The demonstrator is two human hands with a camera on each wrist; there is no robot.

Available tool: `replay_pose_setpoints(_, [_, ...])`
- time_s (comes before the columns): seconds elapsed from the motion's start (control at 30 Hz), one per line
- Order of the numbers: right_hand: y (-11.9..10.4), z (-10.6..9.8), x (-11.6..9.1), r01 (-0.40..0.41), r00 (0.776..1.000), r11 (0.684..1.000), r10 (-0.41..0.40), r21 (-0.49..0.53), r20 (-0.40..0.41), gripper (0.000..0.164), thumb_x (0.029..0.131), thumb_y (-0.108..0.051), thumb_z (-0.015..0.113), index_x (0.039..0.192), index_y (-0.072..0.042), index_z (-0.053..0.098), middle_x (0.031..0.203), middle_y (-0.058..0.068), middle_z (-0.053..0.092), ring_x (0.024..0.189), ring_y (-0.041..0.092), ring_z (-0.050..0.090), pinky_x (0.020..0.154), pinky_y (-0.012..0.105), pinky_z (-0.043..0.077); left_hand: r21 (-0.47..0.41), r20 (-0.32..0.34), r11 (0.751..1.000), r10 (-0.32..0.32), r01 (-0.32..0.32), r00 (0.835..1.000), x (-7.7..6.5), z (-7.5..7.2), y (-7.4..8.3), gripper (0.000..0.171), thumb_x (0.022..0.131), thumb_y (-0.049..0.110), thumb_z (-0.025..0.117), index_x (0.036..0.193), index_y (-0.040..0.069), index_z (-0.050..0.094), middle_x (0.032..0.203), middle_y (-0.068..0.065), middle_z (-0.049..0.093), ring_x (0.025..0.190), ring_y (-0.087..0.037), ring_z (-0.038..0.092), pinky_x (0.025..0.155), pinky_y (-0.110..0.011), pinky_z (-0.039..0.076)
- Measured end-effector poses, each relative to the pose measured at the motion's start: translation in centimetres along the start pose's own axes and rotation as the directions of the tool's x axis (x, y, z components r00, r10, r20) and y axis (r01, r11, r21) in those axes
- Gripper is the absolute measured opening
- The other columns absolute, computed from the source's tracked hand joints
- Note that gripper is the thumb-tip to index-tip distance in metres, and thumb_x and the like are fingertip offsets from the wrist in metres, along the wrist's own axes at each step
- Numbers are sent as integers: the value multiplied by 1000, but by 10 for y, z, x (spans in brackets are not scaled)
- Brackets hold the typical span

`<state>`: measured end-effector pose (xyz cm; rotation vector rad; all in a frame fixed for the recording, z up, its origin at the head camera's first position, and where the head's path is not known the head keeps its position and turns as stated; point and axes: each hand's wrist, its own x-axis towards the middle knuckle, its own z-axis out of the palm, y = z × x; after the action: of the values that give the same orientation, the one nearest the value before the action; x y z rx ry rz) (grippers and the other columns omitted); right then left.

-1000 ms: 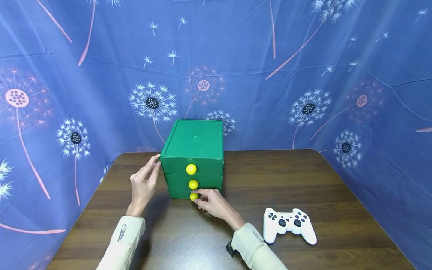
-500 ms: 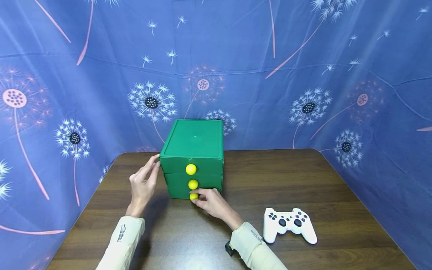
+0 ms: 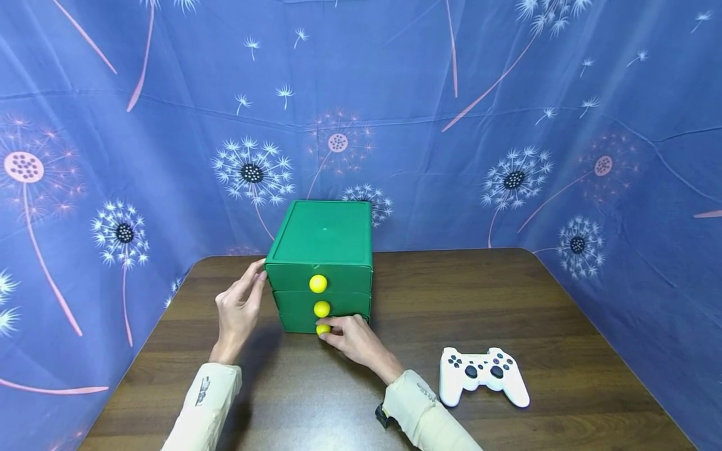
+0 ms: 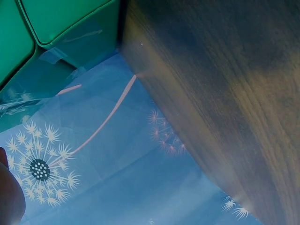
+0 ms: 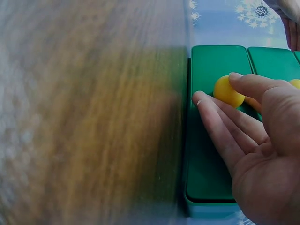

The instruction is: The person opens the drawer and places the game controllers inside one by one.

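Note:
A green three-drawer box [image 3: 318, 232] stands on the table, each drawer front bearing a round yellow knob. All the drawers look closed. My right hand [image 3: 356, 339] pinches the lowest knob [image 5: 227, 91] between thumb and forefinger; in the right wrist view its other fingers lie against the bottom drawer front [image 5: 208, 164]. At the box's upper left front corner, my left hand [image 3: 237, 313] touches the side with its fingers nearly straight. Only a dark sliver of the left hand [image 4: 10, 197] shows in the left wrist view, beside the green drawers [image 4: 61, 21].
A white game controller [image 3: 482, 378] lies on the brown wooden table [image 3: 479, 294], to the right of my right forearm. Behind the table hangs a blue dandelion-print cloth [image 3: 417, 156], close to the back of the box. A dark strap [image 3: 382, 415] shows at my right wrist.

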<state>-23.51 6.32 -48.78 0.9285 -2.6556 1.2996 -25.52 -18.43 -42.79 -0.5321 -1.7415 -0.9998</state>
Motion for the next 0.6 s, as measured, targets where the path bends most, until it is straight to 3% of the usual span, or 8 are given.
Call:
replay_pose_setpoints(0.17, [1,1,-2,16,1000,1000,-16,-17,0,22,98,-14,75,119,-10,78,99,-3,76,82,-3,64,71,16,52,6,4,1000,3,-3,1000,0,0,0,40,84,-20,74,119,-2,76,113,-12,76,84,-35,75,84,-9,50])
replay_pose_setpoints(0.6, [-5,3,-13,44,999,999,-44,3,15,23,99,-13,73,122,-10,77,94,-6,74,70,-5,56,61,14,48,11,7,1000,-1,1,1000,0,-1,0,41,84,-19,75,120,2,77,110,-11,77,82,-33,75,78,-6,49])
